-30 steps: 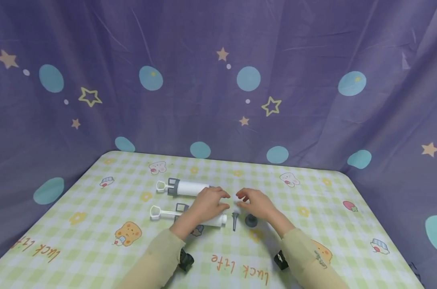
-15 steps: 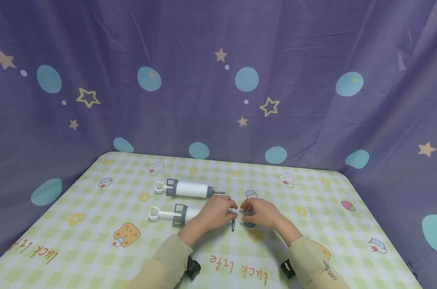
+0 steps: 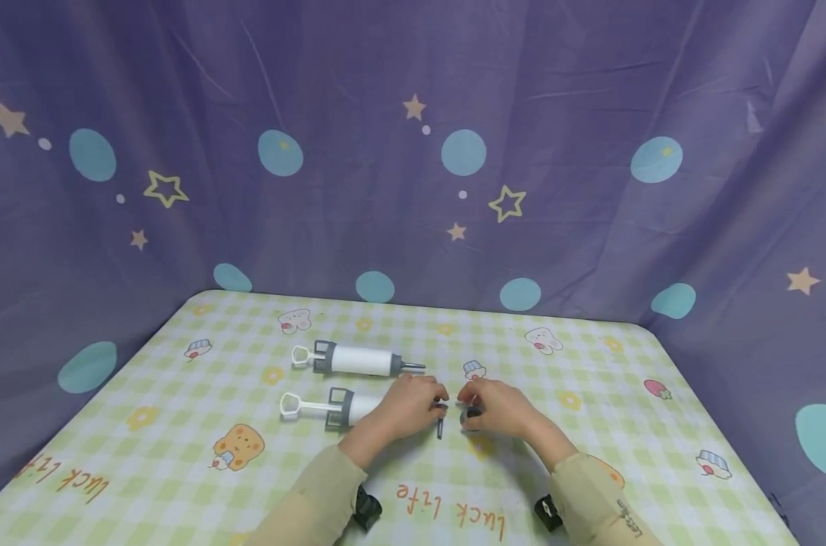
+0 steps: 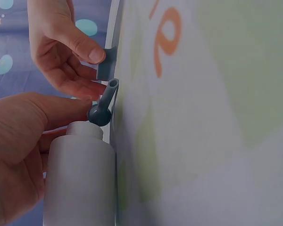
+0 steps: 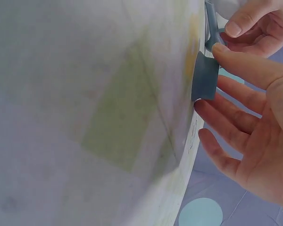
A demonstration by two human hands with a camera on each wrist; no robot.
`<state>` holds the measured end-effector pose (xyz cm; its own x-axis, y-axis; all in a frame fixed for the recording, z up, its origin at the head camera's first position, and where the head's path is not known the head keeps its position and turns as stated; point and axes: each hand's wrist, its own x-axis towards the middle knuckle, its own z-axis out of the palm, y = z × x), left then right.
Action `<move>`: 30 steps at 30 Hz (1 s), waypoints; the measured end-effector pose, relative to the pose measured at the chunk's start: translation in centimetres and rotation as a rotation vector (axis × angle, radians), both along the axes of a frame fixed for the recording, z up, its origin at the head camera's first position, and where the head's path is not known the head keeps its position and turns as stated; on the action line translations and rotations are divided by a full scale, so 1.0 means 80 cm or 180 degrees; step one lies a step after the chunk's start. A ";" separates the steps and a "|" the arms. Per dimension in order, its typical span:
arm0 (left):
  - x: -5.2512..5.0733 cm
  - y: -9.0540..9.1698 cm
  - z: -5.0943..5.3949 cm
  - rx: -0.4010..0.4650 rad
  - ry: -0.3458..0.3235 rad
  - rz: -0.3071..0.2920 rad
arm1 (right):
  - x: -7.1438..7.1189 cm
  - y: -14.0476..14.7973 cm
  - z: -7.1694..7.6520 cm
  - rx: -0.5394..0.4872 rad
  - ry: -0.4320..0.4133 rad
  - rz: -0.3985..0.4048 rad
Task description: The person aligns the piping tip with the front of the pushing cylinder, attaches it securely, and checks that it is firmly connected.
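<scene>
My left hand (image 3: pixel 409 407) pinches the small grey nozzle (image 3: pixel 440 429) by its rounded end, its thin tube pointing toward me; in the left wrist view the nozzle (image 4: pixel 100 114) is beside the white neck of a bottle-like tube (image 4: pixel 80 176). Thumb and fingers of my right hand (image 3: pixel 507 412) are round a dark grey cap (image 3: pixel 469 417), seen in the right wrist view as a curved grey piece (image 5: pixel 205 77) low at the tabletop. Nozzle and cap are apart. Partly behind my left hand lies the nearer white syringe (image 3: pixel 365 407) with its white handle pulled out.
A second white syringe (image 3: pixel 362 360) with a grey nozzle attached lies farther back, parallel to the nearer one. The checked tablecloth (image 3: pixel 180 425) covers the table, and a purple curtain (image 3: pixel 358 227) hangs behind it.
Both hands have come nearer to me, down to the small grey parts, and their fingers now pinch the nozzle and the cap. The farther syringe's nozzle is uncovered. The syringes lie as before.
</scene>
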<state>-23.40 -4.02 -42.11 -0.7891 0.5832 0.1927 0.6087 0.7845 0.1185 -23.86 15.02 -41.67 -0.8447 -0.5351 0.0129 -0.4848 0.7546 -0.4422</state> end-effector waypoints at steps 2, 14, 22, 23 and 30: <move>0.000 0.000 0.000 0.0013 -0.0051 0.0008 | 0.001 0.000 0.000 0.0008 0.0012 0.0002; -0.003 -0.001 -0.002 0.0045 -0.0151 -0.0056 | 0.004 0.003 0.000 0.0040 -0.0003 -0.0039; -0.002 -0.001 -0.001 0.0105 -0.0134 -0.0079 | 0.006 0.003 0.002 -0.0001 -0.0001 -0.0021; -0.002 -0.001 -0.001 0.0114 -0.0138 -0.0079 | 0.006 0.003 0.002 0.0002 0.0002 -0.0018; -0.001 -0.001 0.001 0.0189 -0.0117 -0.0116 | 0.006 0.003 0.000 -0.0001 -0.0061 -0.0034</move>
<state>-23.45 -4.10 -42.06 -0.7748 0.6000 0.1991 0.6310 0.7529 0.1869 -23.41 15.22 -41.63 -0.8505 -0.5260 -0.0031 -0.4681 0.7596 -0.4516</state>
